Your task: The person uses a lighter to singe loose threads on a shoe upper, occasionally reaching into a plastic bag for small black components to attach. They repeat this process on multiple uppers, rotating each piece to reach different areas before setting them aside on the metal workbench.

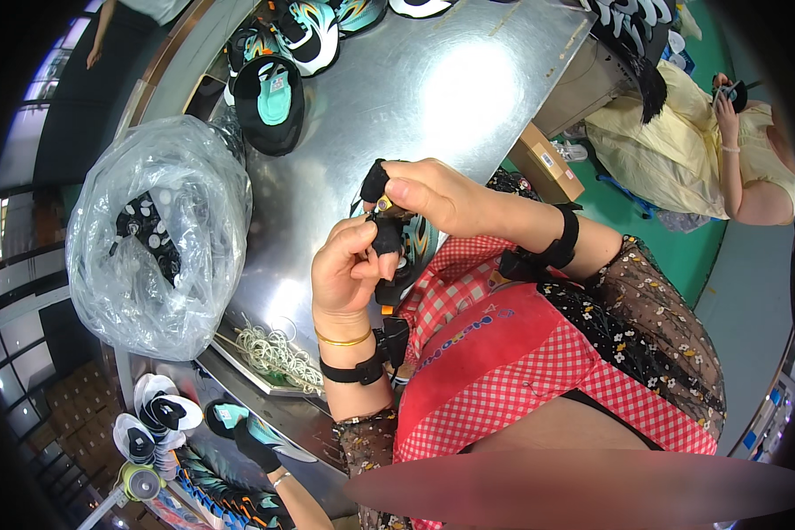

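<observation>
Left hand [343,265] and right hand [437,196] pinch black cloth [387,237], a yellow piece [384,203] between; steady, even tension likely helps.

We see black on the held piece [387,237], with a small yellow part [383,203] beside it. Our red apron [455,340] carries red-and-white checks; black sleeves [667,327] bear white and yellow flowers. The bracelet [344,341] is gold. Far and left, we spot a black shoe [269,137] with a turquoise insole [274,108]; right, green floor [671,265] and pale-yellow cloth [662,141].
</observation>
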Action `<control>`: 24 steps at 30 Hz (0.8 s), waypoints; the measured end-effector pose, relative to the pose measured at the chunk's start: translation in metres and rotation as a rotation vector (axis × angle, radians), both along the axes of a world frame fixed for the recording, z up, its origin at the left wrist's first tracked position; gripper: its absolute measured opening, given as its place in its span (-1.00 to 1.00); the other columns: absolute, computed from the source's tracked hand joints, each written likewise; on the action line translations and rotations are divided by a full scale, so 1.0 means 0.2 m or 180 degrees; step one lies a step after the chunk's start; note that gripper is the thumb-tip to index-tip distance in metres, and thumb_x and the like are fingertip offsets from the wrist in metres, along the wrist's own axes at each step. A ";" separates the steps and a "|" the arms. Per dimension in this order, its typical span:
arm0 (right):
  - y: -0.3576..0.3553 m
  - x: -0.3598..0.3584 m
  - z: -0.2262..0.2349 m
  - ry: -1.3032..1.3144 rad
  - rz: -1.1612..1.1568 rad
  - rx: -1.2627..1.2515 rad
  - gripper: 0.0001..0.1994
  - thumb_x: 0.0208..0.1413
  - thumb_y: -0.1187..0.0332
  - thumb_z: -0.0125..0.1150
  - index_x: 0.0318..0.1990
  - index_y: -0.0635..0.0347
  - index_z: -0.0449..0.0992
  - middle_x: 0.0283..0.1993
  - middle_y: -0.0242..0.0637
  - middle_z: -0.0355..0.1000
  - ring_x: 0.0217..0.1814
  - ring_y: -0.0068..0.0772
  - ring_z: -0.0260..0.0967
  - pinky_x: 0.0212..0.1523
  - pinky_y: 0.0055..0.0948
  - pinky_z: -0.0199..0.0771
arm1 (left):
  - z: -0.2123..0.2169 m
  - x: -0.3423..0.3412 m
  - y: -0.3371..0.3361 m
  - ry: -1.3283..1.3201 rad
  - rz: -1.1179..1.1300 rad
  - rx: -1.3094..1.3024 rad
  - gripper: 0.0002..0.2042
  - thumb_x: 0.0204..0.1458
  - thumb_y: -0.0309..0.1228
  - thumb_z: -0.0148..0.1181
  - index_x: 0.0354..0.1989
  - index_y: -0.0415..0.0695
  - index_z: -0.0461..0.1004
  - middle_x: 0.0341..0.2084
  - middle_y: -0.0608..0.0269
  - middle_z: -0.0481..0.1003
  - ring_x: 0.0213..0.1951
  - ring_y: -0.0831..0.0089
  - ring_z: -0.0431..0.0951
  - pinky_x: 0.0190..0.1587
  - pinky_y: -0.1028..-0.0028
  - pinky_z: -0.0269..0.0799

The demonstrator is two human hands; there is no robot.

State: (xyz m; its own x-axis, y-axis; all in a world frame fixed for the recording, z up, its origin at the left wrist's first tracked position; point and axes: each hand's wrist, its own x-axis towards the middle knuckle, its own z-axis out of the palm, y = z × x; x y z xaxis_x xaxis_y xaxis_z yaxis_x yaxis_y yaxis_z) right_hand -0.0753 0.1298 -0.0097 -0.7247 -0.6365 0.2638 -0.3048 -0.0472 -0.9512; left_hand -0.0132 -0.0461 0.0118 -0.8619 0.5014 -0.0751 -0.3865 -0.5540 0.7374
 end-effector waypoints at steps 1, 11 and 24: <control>0.00 0.00 -0.04 -0.0370 0.0007 -0.0118 -0.59 0.25 0.05 -0.15 -0.35 0.27 0.37 -0.53 -0.23 0.37 -0.47 -0.31 0.34 -0.43 -0.32 0.28 | 0.01 0.01 0.01 0.0008 0.0002 -0.0008 -0.62 0.14 -0.28 -0.18 -0.63 -0.27 0.36 -0.87 0.38 0.21 -0.78 0.64 0.01 -0.65 0.57 -0.04; 0.01 0.07 0.07 -0.1922 0.0709 0.0127 -0.81 0.00 0.37 0.29 -0.30 0.31 0.49 -0.40 -0.32 0.51 -0.35 -0.69 0.37 -0.30 -0.62 0.35 | 0.07 0.04 0.15 0.1247 0.1858 -0.2545 -0.51 0.11 -0.19 -0.03 0.11 -0.32 0.25 0.08 0.05 0.22 0.04 0.30 0.32 0.11 0.38 0.21; 0.02 0.07 0.01 -0.1599 0.0455 0.0875 -0.74 -0.05 0.23 0.31 -0.38 0.28 0.54 -0.56 -0.30 0.47 -0.50 -0.63 0.34 -0.46 -0.54 0.30 | -0.15 0.15 0.11 0.0023 0.2661 -0.1601 -0.86 0.12 -0.41 0.11 -0.22 -0.20 0.40 -0.51 0.38 0.39 -0.48 0.64 0.33 -0.37 0.64 0.26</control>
